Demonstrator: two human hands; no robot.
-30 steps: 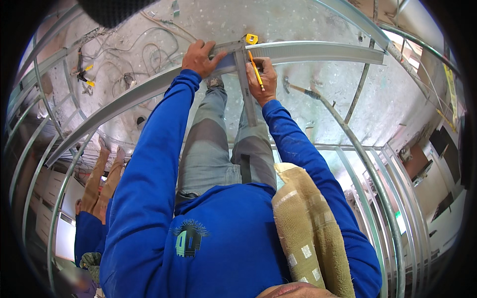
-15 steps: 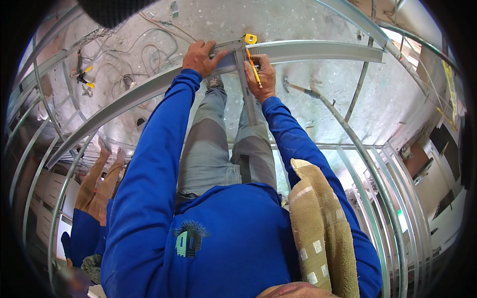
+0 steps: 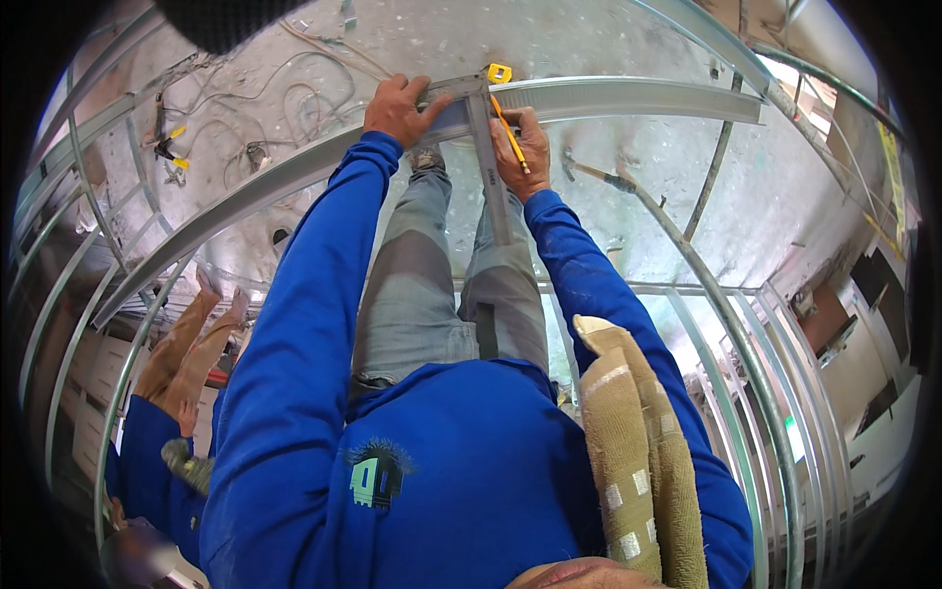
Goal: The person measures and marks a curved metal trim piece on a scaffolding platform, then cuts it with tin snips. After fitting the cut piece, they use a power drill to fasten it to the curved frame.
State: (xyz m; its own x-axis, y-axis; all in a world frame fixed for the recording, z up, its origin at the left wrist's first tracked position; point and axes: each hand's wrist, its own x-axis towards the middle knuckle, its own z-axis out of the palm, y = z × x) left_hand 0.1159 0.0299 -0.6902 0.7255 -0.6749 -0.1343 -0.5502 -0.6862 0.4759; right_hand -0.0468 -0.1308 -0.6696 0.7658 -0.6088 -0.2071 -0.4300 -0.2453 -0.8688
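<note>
A long galvanized metal channel (image 3: 601, 98) crosses in front of me at knee height. On it lies a grey steel square (image 3: 488, 162), one leg along the channel and the other pointing back toward my right knee. My left hand (image 3: 400, 112) is closed over the square's shorter leg and the channel, thumb on the near side. With my right hand (image 3: 520, 149) I grip a yellow-orange pencil (image 3: 509, 133), its tip at the square's right edge near the corner. A yellow tape measure (image 3: 498, 74) sits just beyond that corner.
A hammer (image 3: 601, 177) lies on the dusty floor right of my hand, near a long metal pipe (image 3: 692, 260). Cables (image 3: 294, 93) and a black-and-yellow tool (image 3: 171, 147) lie at left. Metal bars flank both sides. Another person (image 3: 167, 412) is at lower left.
My hands and the square stay nearly in place, with the pencil still at the square's edge. The other person at lower left has shifted posture, and a hand of theirs now shows.
</note>
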